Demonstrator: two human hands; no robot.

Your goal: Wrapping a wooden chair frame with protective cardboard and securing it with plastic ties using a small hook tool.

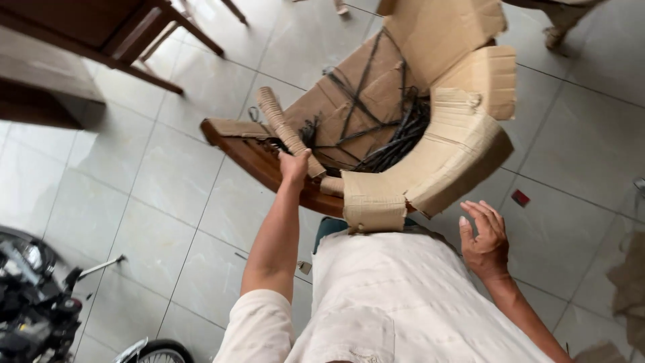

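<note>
A curved wooden chair (pixel 248 156) wrapped in brown cardboard (pixel 440 154) is held up in front of me, above a tiled floor. My left hand (pixel 294 166) grips a cardboard-wrapped leg (pixel 282 128) near the dark wood rim. Black straps (pixel 383 138) cross the cardboard in the middle of the piece. My right hand (pixel 485 236) hangs open just below the wrapped curved section at the right, touching nothing.
A dark wooden table (pixel 101 33) stands at the upper left. A motorbike (pixel 33 296) sits at the lower left. Another person's legs (pixel 561 23) show at the top right. A small red object (pixel 519 197) lies on the floor tiles.
</note>
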